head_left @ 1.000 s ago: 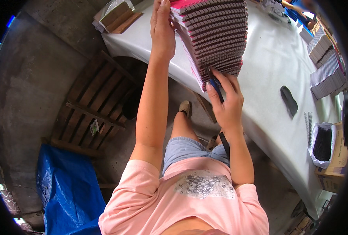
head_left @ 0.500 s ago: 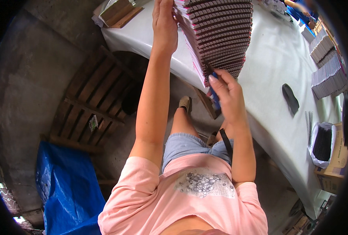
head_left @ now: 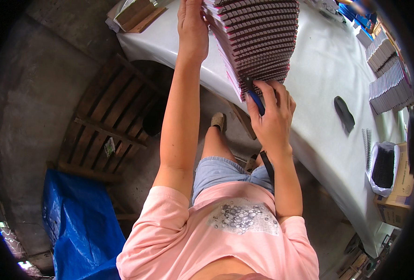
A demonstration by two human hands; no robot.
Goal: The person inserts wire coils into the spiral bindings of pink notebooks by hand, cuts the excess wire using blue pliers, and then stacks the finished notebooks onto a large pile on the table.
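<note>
A tall stack of spiral-bound notebooks (head_left: pixel 263 42) stands at the near edge of the table, dark coil bindings facing me and pink showing at the page edges. My left hand (head_left: pixel 192 32) grips the stack's left side, its fingertips partly cut off by the top of the picture. In my right hand (head_left: pixel 273 109) is a pair of pliers (head_left: pixel 261 105) with blue handles, fingers closed around them. The dark jaws touch or nearly touch the coil ends at the lower left corner of the stack.
A white-covered table (head_left: pixel 314 93) curves to the right, bearing a dark flat object (head_left: pixel 344 114), loose coils (head_left: pixel 367 144) and more notebook stacks (head_left: pixel 391 88). A bag of black coils (head_left: pixel 383 168) sits by a cardboard box (head_left: pixel 403 179). Left are a wooden pallet (head_left: pixel 104 112) and blue tarp (head_left: pixel 76 219).
My right hand has turned and shifted slightly, its fingers more spread over the blue handles. The jaws stay by the lower corner of the stack. My left hand keeps its place on the side.
</note>
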